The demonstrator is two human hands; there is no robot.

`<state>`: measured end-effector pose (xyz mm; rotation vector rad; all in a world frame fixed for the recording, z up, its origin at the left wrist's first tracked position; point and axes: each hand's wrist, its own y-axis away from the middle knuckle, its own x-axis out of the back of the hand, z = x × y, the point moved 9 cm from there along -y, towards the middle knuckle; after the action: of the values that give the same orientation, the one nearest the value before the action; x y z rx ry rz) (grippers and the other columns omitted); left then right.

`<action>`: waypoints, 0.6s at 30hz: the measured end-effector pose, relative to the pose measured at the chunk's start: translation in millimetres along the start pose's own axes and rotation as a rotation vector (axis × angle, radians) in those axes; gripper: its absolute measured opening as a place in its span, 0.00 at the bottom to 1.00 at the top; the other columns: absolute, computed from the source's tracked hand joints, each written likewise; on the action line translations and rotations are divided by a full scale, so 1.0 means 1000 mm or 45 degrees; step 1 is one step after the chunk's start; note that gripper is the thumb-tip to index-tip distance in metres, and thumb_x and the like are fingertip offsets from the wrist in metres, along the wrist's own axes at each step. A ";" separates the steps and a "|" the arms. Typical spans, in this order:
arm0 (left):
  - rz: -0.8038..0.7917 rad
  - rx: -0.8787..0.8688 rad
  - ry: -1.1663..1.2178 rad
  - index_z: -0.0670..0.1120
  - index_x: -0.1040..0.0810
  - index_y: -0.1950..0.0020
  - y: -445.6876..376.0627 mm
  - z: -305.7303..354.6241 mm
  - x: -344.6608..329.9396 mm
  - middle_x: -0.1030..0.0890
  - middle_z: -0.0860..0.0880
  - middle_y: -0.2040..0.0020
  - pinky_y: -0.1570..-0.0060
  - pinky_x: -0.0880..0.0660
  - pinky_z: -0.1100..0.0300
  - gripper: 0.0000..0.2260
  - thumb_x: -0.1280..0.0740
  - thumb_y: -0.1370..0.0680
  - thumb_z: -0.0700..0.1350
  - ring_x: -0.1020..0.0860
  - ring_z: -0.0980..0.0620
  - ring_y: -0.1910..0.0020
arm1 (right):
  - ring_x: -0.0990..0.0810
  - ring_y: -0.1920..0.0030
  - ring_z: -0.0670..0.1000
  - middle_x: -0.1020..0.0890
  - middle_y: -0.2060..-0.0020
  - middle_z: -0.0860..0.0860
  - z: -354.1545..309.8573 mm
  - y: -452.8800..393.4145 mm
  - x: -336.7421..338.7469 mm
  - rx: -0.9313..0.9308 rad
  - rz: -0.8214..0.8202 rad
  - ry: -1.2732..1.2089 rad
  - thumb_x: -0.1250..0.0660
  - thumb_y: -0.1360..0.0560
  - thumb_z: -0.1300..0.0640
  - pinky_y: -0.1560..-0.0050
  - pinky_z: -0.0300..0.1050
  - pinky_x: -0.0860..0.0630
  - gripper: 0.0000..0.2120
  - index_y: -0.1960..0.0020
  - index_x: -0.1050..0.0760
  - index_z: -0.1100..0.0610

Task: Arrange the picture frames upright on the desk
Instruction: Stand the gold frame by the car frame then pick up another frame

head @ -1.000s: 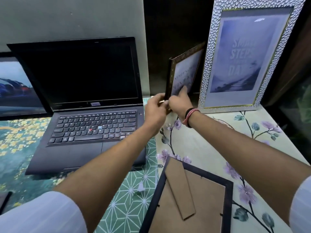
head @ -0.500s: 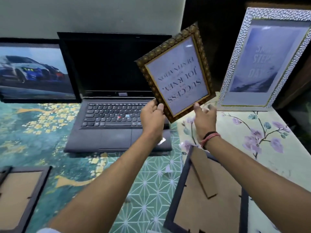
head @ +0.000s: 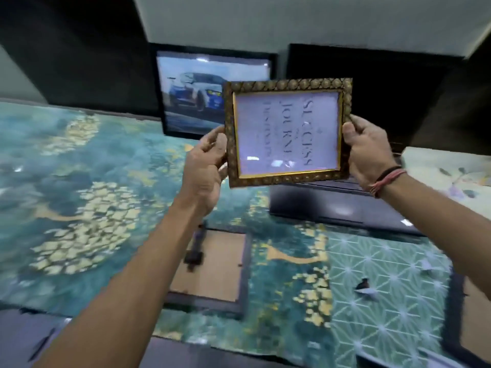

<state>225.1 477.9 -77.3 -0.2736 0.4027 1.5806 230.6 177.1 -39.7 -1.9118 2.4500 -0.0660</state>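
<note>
Gold beading runs round the dark ornate frame [head: 288, 131] I'm holding up in the air, clear of the desk, with a thin bright gilt line inside it. Its print is turned sideways, the lettering running top to bottom; I can read "SUCCESS" and part of "JOURNEY". My left hand [head: 206, 166] is closed on the frame's left edge and my right hand [head: 365, 152] on its right edge, thumbs on the front. A red and black thread band [head: 388, 179] sits on the right wrist.

Behind the held frame a black-framed car picture [head: 194, 88] stands upright against the wall, and a laptop [head: 342, 205] sits just below and behind the frame's lower edge. To the left, the teal and gold desk cover [head: 74, 187] lies open right up to the wall.

I count four frames: the one in hand, the car picture, a dark frame lying face down [head: 212, 269] under my left forearm, and another [head: 467, 309] cut off at the right edge.
</note>
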 end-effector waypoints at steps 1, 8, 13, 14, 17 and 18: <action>-0.020 0.012 -0.040 0.47 0.22 0.36 -0.001 0.005 0.018 0.15 0.52 0.52 0.59 0.21 0.58 0.09 0.38 0.14 0.44 0.18 0.54 0.58 | 0.16 0.48 0.50 0.13 0.50 0.48 -0.010 0.000 -0.028 0.037 -0.066 0.062 0.42 0.15 0.61 0.40 0.52 0.18 0.12 0.42 0.20 0.54; 0.333 0.097 0.440 0.42 0.24 0.39 -0.011 0.010 0.178 0.19 0.40 0.34 0.29 0.26 0.41 0.09 0.42 0.14 0.35 0.20 0.42 0.35 | 0.20 0.69 0.40 0.15 0.68 0.44 -0.049 -0.009 -0.201 0.101 -0.189 0.020 0.30 0.20 0.57 0.65 0.37 0.22 0.04 0.47 0.22 0.55; 0.455 0.151 0.716 0.45 0.24 0.34 -0.021 0.008 0.232 0.24 0.41 0.25 0.21 0.37 0.40 0.12 0.43 0.14 0.38 0.26 0.42 0.25 | 0.16 0.61 0.46 0.18 0.53 0.52 -0.003 0.021 -0.298 -0.166 -0.422 -0.074 0.33 0.19 0.63 0.57 0.49 0.16 0.12 0.38 0.30 0.58; 0.446 0.162 0.748 0.46 0.24 0.34 -0.025 0.008 0.235 0.22 0.42 0.28 0.21 0.37 0.40 0.11 0.43 0.13 0.39 0.24 0.43 0.28 | 0.16 0.60 0.47 0.17 0.53 0.52 0.008 0.027 -0.313 -0.191 -0.453 -0.039 0.34 0.19 0.65 0.57 0.48 0.15 0.10 0.39 0.28 0.59; 0.413 0.231 0.811 0.45 0.25 0.35 -0.038 0.013 0.244 0.15 0.44 0.40 0.25 0.33 0.38 0.10 0.41 0.13 0.39 0.20 0.44 0.36 | 0.17 0.55 0.51 0.17 0.51 0.53 0.018 0.023 -0.352 -0.201 -0.413 0.041 0.35 0.18 0.65 0.52 0.57 0.16 0.07 0.43 0.25 0.56; 0.437 0.247 0.780 0.46 0.26 0.34 -0.043 0.015 0.254 0.15 0.45 0.45 0.27 0.32 0.40 0.09 0.41 0.13 0.39 0.19 0.46 0.41 | 0.17 0.53 0.52 0.17 0.50 0.54 0.017 0.015 -0.360 -0.207 -0.386 0.047 0.35 0.18 0.65 0.48 0.60 0.17 0.07 0.43 0.25 0.55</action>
<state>255.9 715.7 -172.2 -0.5633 1.1196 1.7556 304.3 530.2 -57.1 -2.3569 2.2268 0.0942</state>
